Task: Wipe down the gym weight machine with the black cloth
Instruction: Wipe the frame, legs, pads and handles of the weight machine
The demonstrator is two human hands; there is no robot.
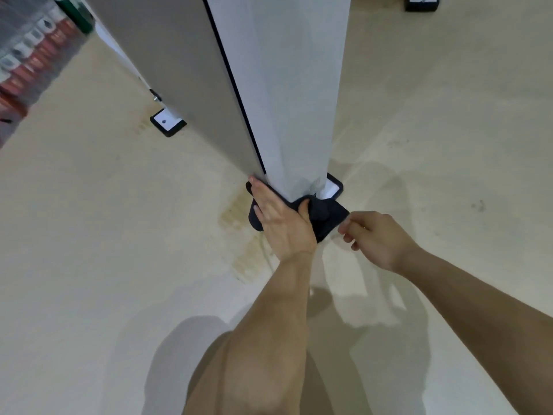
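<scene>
Black cloth (326, 215) sits at the foot of the machine column (294, 100), pressed there by the flat-fingered left grip (281, 218). The column's length rises away from it. Right grip (375, 236) is curled beside the cloth's edge; whether it holds anything cannot be told.

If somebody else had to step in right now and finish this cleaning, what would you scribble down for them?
Left hand: flat, pressing the black cloth against the bottom corner of the machine's white upright, just above the floor.
Right hand: fingers curled at the cloth's loose right edge; too blurred to tell whether they pinch it.
Done: the picture does not show how much is already wiped.
To do: probably the foot plate beside the cloth and the upright's other faces.
</scene>
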